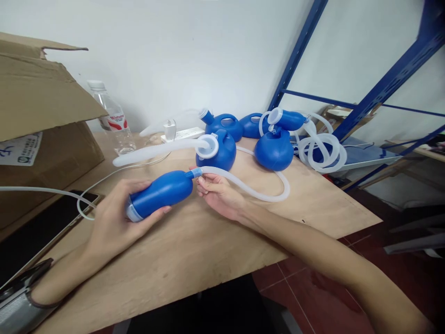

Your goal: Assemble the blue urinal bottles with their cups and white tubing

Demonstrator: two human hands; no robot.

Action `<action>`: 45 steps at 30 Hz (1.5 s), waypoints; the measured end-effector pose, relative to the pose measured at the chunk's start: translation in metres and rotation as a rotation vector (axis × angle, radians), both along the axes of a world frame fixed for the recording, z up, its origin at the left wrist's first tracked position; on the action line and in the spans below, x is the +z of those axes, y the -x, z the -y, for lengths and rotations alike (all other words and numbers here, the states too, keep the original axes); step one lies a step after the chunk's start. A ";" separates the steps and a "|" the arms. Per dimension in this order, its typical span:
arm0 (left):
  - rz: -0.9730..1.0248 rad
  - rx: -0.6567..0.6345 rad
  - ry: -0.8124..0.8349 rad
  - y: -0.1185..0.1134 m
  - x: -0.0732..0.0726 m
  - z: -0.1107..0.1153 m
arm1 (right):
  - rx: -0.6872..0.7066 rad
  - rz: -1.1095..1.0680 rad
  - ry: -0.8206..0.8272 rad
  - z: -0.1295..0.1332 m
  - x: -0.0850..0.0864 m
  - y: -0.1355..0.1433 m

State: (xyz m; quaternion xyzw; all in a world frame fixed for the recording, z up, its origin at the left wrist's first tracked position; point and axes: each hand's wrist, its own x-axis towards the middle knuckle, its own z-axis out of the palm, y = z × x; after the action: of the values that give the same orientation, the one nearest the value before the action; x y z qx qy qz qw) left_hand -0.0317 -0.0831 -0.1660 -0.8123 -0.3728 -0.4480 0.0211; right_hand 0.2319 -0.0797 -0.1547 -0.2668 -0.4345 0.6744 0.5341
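My left hand point(120, 211) is wrapped round a blue plastic urinal funnel point(162, 192), which lies tilted with its pale cap point(133, 211) toward my palm. Its narrow neck points right into the end of a translucent white tube point(252, 191). At that joint a pale, bluish see-through sleeve point(197, 172) covers the neck. My right hand point(219, 192) is closed with thumb and forefinger pinched at the tube's end. Some of its fingers are hidden behind the joint. Just behind stands a blue urinal bottle point(222, 150), its white cap point(207, 146) tipped forward with a white tube through it.
More blue bottles point(274, 150) with coiled white tubing point(323, 148) stand at the back right. A cardboard box point(45, 153), a water bottle point(116, 123), a power strip point(184, 134) and a phone point(38, 232) are on the wooden table point(167, 273). A blue metal rack point(368, 93) rises at right.
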 end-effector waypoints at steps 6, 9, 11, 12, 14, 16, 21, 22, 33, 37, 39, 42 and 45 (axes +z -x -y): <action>-0.118 -0.027 -0.201 -0.002 0.000 0.000 | 0.096 0.047 0.083 -0.009 0.007 -0.016; -0.165 -0.004 -0.235 -0.002 -0.002 0.000 | 0.134 0.069 0.111 -0.010 0.011 -0.022; -0.208 0.002 -0.289 -0.001 -0.004 -0.001 | 0.165 0.090 0.144 -0.010 0.013 -0.025; -0.234 0.003 -0.333 0.000 -0.004 -0.002 | 0.173 0.100 0.163 -0.010 0.013 -0.026; -0.292 0.014 -0.421 0.002 -0.004 -0.004 | 0.164 0.117 0.193 -0.010 0.013 -0.026; -0.343 0.039 -0.488 0.004 -0.004 -0.006 | 0.143 0.131 0.214 -0.010 0.011 -0.026; -0.355 0.072 -0.484 0.002 -0.006 -0.007 | 0.075 0.092 0.214 -0.007 0.008 -0.019; -0.322 0.068 -0.450 0.001 -0.007 -0.008 | 0.059 0.084 0.194 -0.005 0.009 -0.017; -0.121 0.054 -0.091 -0.001 -0.014 -0.011 | -0.112 -0.089 0.142 0.001 -0.011 0.008; -0.097 0.040 -0.073 0.000 -0.012 -0.011 | -0.112 -0.110 0.227 0.001 -0.017 0.014; -0.098 0.027 -0.073 0.001 -0.012 -0.011 | -0.099 -0.040 0.198 0.003 -0.017 0.015; -0.096 0.019 -0.088 0.000 -0.012 -0.011 | -0.089 0.027 0.129 0.005 -0.018 0.014; -0.093 0.022 -0.095 0.000 -0.013 -0.012 | -0.058 0.051 0.118 0.004 -0.019 0.012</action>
State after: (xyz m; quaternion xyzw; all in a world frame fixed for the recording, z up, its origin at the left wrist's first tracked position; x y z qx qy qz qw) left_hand -0.0321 -0.0716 -0.1789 -0.8263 -0.3586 -0.4265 0.0819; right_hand 0.2196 -0.0841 -0.1732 -0.3273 -0.3995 0.6760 0.5256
